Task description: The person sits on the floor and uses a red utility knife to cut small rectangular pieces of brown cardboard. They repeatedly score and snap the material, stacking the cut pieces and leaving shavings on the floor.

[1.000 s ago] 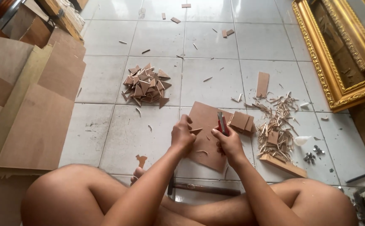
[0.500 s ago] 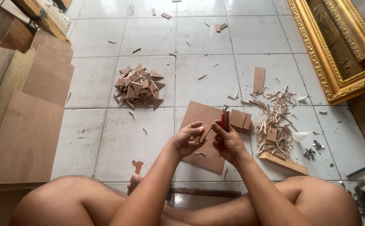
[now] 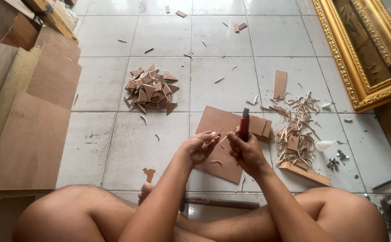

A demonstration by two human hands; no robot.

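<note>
Both hands are sitting slightly lower than half a second ago, the left hand (image 3: 200,147) pinching a thin wood sliver (image 3: 216,135) steady while the right hand (image 3: 244,150), just beside it, is gripping a red utility knife (image 3: 244,124) upright to trim it above the plywood board (image 3: 220,134).

Both hands met at mid-frame above crossed bare legs.
The left hand (image 3: 200,147) was curled with fingertips pinched together; the right hand (image 3: 248,153) was clenched in a fist, both forearms angled inward.
</note>
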